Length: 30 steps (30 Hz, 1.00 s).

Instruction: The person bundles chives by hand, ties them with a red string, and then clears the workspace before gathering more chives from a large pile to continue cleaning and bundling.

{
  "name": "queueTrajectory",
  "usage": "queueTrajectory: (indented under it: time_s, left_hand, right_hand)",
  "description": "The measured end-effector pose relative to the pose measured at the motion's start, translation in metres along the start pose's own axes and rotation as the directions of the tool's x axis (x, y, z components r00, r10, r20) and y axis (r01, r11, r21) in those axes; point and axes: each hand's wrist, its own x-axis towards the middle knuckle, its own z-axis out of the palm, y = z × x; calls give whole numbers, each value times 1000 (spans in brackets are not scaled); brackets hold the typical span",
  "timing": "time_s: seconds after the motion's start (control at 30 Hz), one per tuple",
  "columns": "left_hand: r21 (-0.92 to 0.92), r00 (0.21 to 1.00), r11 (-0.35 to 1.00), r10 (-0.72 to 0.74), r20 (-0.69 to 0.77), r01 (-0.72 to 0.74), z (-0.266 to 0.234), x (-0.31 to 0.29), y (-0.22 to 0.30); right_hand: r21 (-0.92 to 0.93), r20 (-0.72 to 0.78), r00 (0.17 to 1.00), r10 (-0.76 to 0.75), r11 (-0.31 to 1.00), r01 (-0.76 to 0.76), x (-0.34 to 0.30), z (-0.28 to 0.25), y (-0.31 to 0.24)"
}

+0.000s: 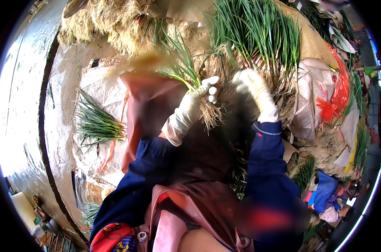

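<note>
My left hand (194, 103), in a white glove, is closed around a small bunch of spring onions (184, 63). Their green leaves point up and away from me, and pale stringy roots (210, 113) hang below the fingers. To the right, my gloved right hand (253, 88) hovers beside the near end of a big pile of spring onions (262, 38). Motion blurs its fingers, so whether they hold anything does not show. That pile lies with leaves to the far side and roots toward me.
A tied bundle of spring onions (99, 122) lies on pale sacking at the left. Heaps of dry straw-like roots (110, 23) cover the far left. Red netting (335, 101) and a whitish sack (310, 92) are at the right. A brown apron (190, 164) covers my lap.
</note>
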Motion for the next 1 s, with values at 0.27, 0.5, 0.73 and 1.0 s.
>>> queueTrajectory:
  time_s: [0.27, 0.5, 0.73, 1.0]
  left_hand:
    - [-22, 1000, 1000, -5, 12, 5, 5, 2, -5]
    - [66, 996, 995, -66, -59, 70, 9, 14, -16]
    - [87, 982, 993, -65, -175, 81, 9, 26, -25]
    - [130, 973, 984, -91, -214, 120, -4, 46, -45]
  right_hand:
    - [-868, 467, 668, 579, 445, 221, -50, 28, 111]
    - [-848, -393, 907, -148, 441, -295, 69, -50, 29]
    - [-339, -123, 992, -38, 941, -6, 51, -56, 27]
    - [-718, -76, 960, -271, 683, 136, -3, 33, 12]
